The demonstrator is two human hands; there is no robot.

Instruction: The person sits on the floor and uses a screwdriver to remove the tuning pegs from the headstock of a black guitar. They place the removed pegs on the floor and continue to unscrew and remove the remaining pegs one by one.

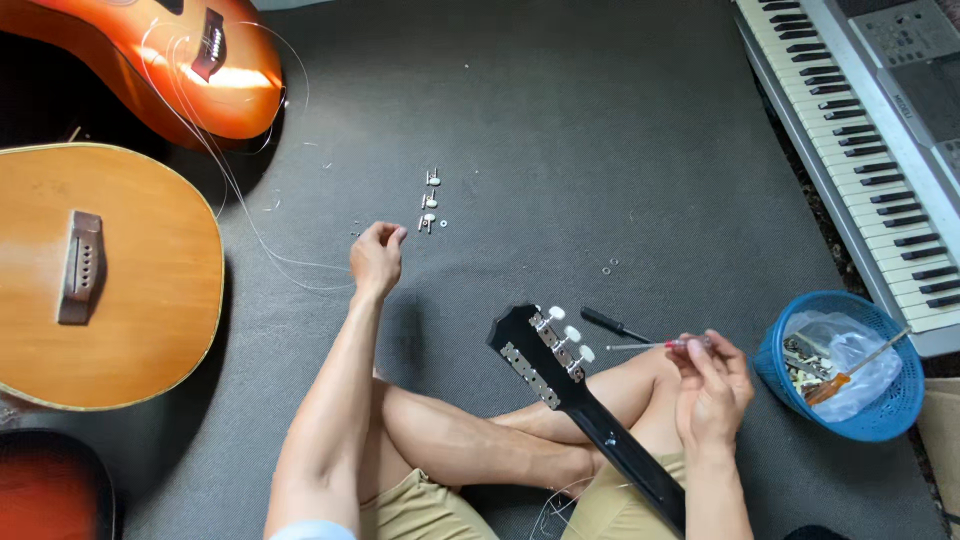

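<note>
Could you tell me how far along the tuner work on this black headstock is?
Done: three white-knobbed tuners sit on one side of the headstock. In hand: the right hand holds a small screwdriver; the left hand pinches at the mat near loose tuners. Left: the bare plate on the other side has no knobs.

Glossy black headstock (520,345), metal tuners (562,345); glossy wood guitar (120,280); blue plastic basket (790,345); matt textured mat (600,130).

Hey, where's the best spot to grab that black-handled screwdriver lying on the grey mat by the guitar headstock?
Probably grip the black-handled screwdriver by its thick handle, coming down from above on the far side. The handle lies flat and free on the grey mat, while the thin shaft points toward the right hand.
</note>
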